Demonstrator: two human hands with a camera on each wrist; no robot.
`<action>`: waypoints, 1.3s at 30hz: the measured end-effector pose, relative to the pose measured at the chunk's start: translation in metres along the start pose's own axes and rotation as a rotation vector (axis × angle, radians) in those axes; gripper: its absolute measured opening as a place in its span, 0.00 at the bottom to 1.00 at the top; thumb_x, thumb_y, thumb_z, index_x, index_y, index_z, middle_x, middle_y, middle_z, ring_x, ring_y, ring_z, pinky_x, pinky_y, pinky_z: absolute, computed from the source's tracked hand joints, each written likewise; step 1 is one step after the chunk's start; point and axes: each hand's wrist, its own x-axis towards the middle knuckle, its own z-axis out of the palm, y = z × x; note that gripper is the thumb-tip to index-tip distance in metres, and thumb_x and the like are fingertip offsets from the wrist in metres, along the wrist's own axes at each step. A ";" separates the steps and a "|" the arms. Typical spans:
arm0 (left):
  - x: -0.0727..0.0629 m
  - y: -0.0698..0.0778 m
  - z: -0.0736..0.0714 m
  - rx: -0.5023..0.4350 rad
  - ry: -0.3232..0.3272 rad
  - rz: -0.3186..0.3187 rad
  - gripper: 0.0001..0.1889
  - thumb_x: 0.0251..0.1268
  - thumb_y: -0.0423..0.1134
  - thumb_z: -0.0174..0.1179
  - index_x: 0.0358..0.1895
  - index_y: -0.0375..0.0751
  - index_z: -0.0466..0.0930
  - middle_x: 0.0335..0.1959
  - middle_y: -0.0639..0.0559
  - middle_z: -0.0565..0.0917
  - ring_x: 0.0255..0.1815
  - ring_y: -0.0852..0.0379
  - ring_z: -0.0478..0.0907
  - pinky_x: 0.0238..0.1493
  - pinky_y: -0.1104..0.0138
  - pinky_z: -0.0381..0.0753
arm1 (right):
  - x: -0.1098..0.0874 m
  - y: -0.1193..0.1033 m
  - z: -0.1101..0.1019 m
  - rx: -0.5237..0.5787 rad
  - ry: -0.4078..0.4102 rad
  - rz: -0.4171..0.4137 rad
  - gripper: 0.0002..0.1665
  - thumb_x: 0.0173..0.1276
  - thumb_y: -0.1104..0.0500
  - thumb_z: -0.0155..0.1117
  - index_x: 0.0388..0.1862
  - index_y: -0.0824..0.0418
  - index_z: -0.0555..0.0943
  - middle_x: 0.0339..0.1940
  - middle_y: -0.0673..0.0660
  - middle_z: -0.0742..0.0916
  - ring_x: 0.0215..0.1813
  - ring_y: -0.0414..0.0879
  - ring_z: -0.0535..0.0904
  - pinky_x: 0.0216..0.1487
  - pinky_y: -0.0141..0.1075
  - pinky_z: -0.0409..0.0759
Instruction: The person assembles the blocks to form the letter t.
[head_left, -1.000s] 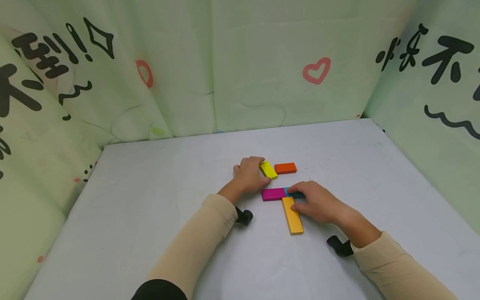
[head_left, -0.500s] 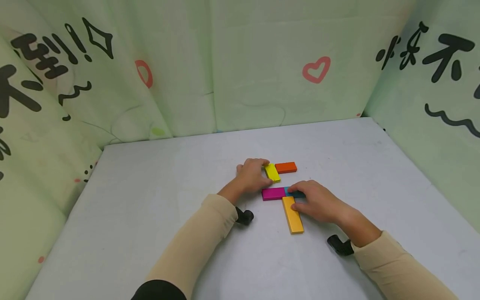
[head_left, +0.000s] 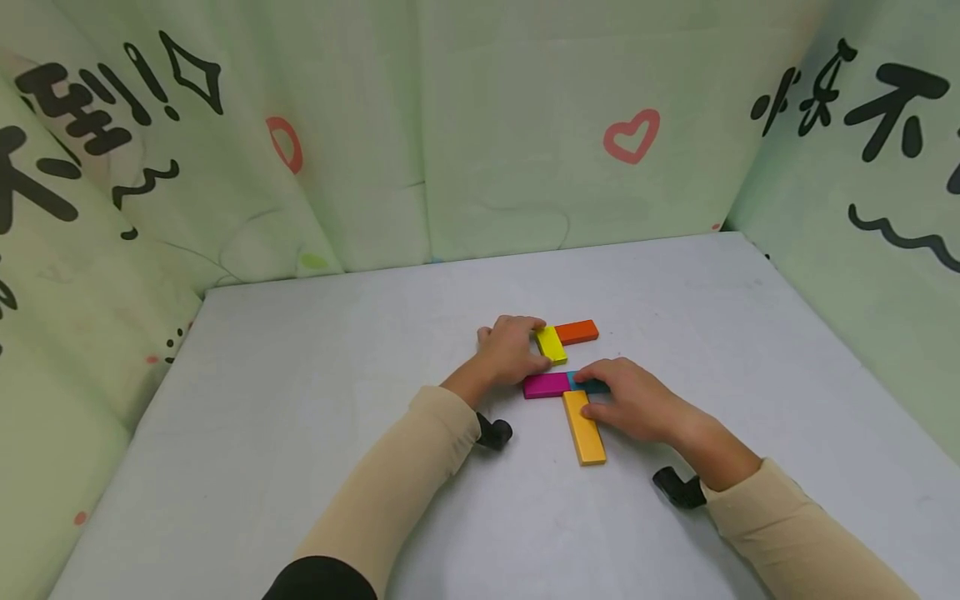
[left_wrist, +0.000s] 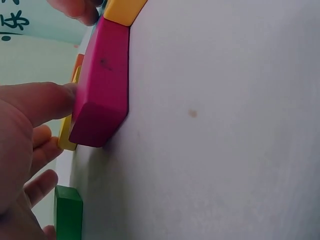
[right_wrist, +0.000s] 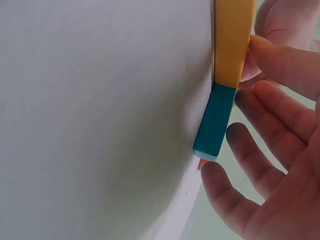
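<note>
Toward the middle of the white surface (head_left: 285, 433), a little right of centre, a yellow block (head_left: 552, 346) lies flat and slightly slanted, its right side meeting the left end of a red-orange block (head_left: 577, 332). The left hand (head_left: 510, 346) has its grip closed to the length of the yellow block, a finger at the far end and the thumb at the near end. Beside its other fingers stands a green block (left_wrist: 68, 212), seen only from the left wrist.

Just nearer, with a narrow gap between, a magenta block (head_left: 546, 386) and a blue block (head_left: 597, 386) lie end to end, magenta on the left. An amber block (head_left: 584, 429) runs from their near side toward the person, its far end against them around the joint. The right hand (head_left: 637, 400) has a loose grip, thumb and fingers spread and gently bent: the thumb touches the right side of the amber block and a fingertip rests at the blue block. How hard it presses, I cannot tell.

Farther out, 2 beige sleeves (head_left: 397, 479) reach in from the near edge, each with a black fitting (head_left: 495, 434) by its cuff. Beyond the surface hangs a pale green curtain (head_left: 495, 125) with dark lettering and, to the right, a red heart outline (head_left: 652, 125).
</note>
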 end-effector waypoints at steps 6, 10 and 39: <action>-0.001 0.000 -0.002 0.021 0.010 -0.009 0.33 0.63 0.55 0.67 0.71 0.53 0.72 0.68 0.55 0.74 0.71 0.52 0.60 0.64 0.47 0.56 | 0.000 -0.001 -0.001 -0.004 -0.002 -0.004 0.25 0.67 0.59 0.71 0.60 0.68 0.79 0.57 0.62 0.82 0.59 0.59 0.74 0.62 0.56 0.73; -0.002 -0.001 -0.004 0.010 0.019 -0.007 0.31 0.64 0.54 0.66 0.70 0.52 0.73 0.68 0.56 0.74 0.70 0.52 0.61 0.65 0.46 0.55 | 0.000 0.000 -0.001 -0.002 -0.002 -0.006 0.26 0.67 0.58 0.71 0.60 0.68 0.79 0.57 0.62 0.82 0.59 0.59 0.74 0.62 0.56 0.72; -0.002 0.002 -0.002 0.046 -0.009 0.030 0.30 0.64 0.55 0.66 0.69 0.54 0.75 0.64 0.58 0.77 0.70 0.52 0.61 0.65 0.45 0.54 | 0.000 0.001 0.000 0.009 0.000 -0.015 0.25 0.66 0.59 0.71 0.60 0.68 0.79 0.57 0.62 0.82 0.59 0.60 0.74 0.62 0.56 0.72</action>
